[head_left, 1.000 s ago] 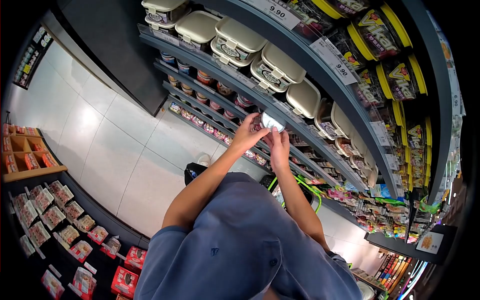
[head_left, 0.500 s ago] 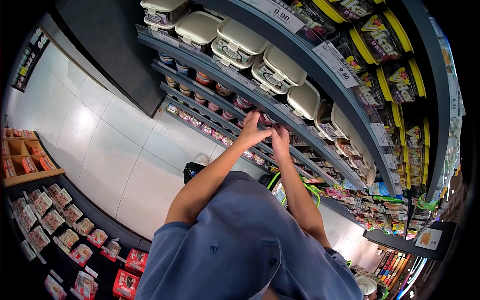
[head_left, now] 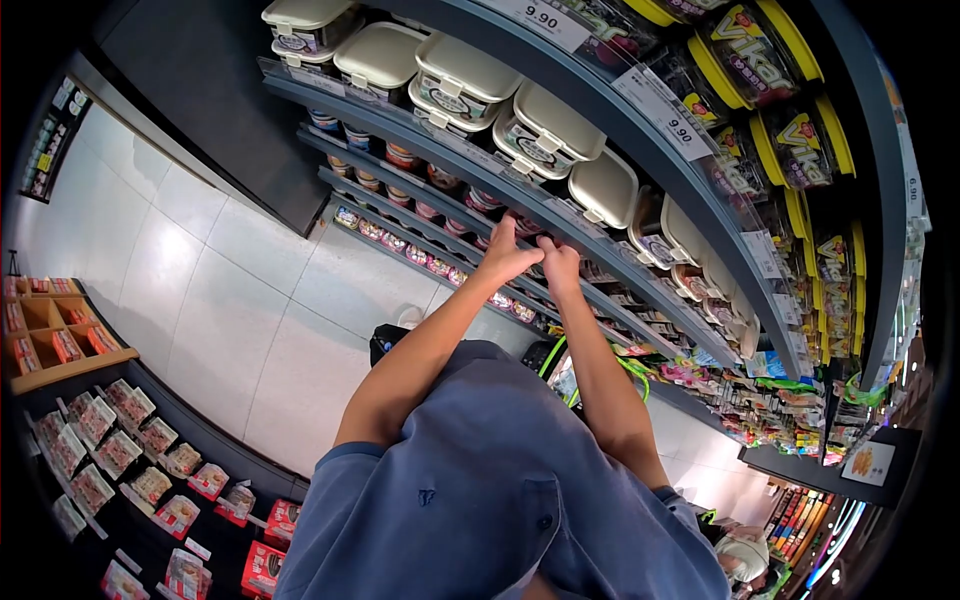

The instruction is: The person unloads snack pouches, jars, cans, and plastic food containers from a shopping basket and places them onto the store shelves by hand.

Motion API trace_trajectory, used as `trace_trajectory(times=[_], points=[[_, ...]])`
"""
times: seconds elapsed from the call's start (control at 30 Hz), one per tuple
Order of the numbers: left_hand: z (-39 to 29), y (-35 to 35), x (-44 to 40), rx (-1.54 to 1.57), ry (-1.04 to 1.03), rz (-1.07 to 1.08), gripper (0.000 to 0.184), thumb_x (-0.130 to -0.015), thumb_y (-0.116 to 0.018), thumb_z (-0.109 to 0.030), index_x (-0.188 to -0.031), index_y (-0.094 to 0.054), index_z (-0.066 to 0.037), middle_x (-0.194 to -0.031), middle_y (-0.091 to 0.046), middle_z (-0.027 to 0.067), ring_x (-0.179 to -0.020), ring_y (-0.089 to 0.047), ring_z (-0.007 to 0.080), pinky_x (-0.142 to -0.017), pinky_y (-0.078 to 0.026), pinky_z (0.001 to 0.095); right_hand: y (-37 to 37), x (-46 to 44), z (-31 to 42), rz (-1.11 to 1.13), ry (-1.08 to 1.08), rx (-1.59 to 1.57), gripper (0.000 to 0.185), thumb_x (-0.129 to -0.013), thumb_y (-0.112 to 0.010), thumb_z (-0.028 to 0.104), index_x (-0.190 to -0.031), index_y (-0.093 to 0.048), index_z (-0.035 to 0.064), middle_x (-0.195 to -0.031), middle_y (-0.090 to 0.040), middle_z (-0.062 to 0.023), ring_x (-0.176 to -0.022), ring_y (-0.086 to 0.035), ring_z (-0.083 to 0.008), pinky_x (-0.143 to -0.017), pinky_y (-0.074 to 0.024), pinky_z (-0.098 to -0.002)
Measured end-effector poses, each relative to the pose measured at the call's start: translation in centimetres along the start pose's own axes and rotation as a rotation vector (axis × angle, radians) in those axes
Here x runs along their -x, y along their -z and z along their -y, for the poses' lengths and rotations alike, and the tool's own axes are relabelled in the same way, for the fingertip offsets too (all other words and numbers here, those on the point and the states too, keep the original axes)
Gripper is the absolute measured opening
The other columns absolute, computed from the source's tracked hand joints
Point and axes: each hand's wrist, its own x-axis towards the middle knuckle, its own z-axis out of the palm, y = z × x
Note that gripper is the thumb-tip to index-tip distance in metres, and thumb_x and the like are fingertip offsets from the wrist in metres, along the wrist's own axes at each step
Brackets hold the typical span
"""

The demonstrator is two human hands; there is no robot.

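Observation:
Both my hands reach in at a middle shelf of the rack, just under its grey edge. My left hand (head_left: 508, 258) has its fingertips at a row of small round cups (head_left: 482, 200), its thumb stretched toward the other hand. Close beside it, my right hand (head_left: 560, 263) is bent with its fingers curled inward. A bit of a purple-pink cup (head_left: 526, 228) shows between the hands. The shelf edge and the hands themselves hide what the fingers close on.
Lidded cream tubs (head_left: 555, 125) stand on the shelf above, and yellow-lidded Vikar jars (head_left: 755, 55) higher up. Small packs line the bottom shelf (head_left: 415, 255). Behind my right arm is something with bright green edging (head_left: 637, 372). A display of packaged food (head_left: 115, 455) stands lower left.
The view has shifted slightly. My right hand has curled more and sits a little closer to the shelf edge. My left hand stays nearly in place at the cups.

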Motion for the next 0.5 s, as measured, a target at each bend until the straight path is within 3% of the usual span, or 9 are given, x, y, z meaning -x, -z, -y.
trace_trajectory(times=[0.17, 0.33, 0.43, 0.5], points=[[-0.4, -0.1, 0.0, -0.044, 0.022, 0.003, 0.095, -0.067, -0.075, -0.021, -0.150, -0.030, -0.008, -0.139, -0.041, 0.0231, -0.123, -0.048, 0.0321, -0.104, -0.042, 0.0386, -0.3, -0.3, -0.5, 0.016, 0.012, -0.072, 0.036, -0.084, -0.063, 0.007, -0.118, -0.060, -0.0026, -0.110, -0.065, -0.0134, -0.097, -0.060, -0.0231, -0.090, -0.0460, -0.0344], [-0.4, -0.2, 0.2, -0.046, 0.041, 0.048, 0.099, -0.068, -0.075, -0.020, -0.153, -0.026, -0.011, -0.141, -0.041, 0.0212, -0.124, -0.048, 0.0312, -0.104, -0.042, 0.0382, -0.5, -0.9, -1.4, -0.031, 0.035, -0.056, 0.036, -0.083, -0.064, 0.009, -0.117, -0.060, -0.0043, -0.109, -0.067, -0.0151, -0.096, -0.062, -0.0241, -0.087, -0.0477, -0.0355], [-0.5, -0.2, 0.5, 0.001, 0.067, 0.039, 0.099, -0.069, -0.074, -0.019, -0.154, -0.024, -0.012, -0.146, -0.038, 0.0195, -0.130, -0.045, 0.0276, -0.105, -0.041, 0.0376, -0.3, -0.2, -0.6, 0.006, -0.100, 0.002, 0.028, -0.085, -0.064, 0.007, -0.110, -0.064, -0.0050, -0.098, -0.068, -0.0093, -0.087, -0.062, -0.0178, -0.080, -0.0486, -0.0318], [-0.5, 0.0, 0.9, 0.023, 0.052, 0.069, 0.100, -0.069, -0.074, -0.019, -0.155, -0.022, -0.012, -0.147, -0.037, 0.0188, -0.131, -0.044, 0.0274, -0.105, -0.041, 0.0373, -0.7, 0.2, -1.0, 0.000, -0.011, -0.081, 0.028, -0.086, -0.063, 0.005, -0.111, -0.063, -0.0049, -0.099, -0.067, -0.0101, -0.088, -0.061, -0.0178, -0.080, -0.0488, -0.0322]])
